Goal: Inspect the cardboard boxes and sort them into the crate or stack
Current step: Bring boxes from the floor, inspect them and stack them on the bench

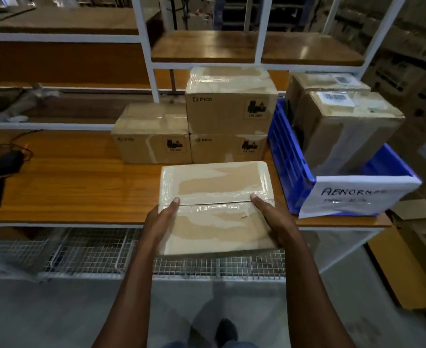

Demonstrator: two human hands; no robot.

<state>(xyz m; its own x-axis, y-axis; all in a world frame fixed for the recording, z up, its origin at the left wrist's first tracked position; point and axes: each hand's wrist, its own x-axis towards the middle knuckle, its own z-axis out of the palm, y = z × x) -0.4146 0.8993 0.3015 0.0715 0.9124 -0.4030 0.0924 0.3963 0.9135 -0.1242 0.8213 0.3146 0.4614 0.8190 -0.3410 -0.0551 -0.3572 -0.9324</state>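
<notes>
Fingers are wrapped round the two short sides of a taped cardboard box (215, 204) at the centre of the frame: the left hand (160, 222) is clamped on its left edge and the right hand (273, 219) on its right edge, with each thumb laid flat on the top face beside the centre seam. Only the thumbs are seen clearly; the other fingers are hidden under the box. The box is held partly over the front edge of the wooden bench (68, 182), its near half hanging past the edge.

Sorting is judged to be well under way. Three printed boxes are already set in a stack (228, 116) just above the held box, two at bench level side by side and one on top of the right one. At the right of the frame a blue crate (289, 156) with a handwritten paper label (352, 197) is already loaded with two brown boxes (342, 121), which stand well above its rim.

The held box is taken to be under inspection, with its destination not yet decided. No other unsorted box is seen on the bench, so this one may be the last, though that cannot be confirmed.
</notes>
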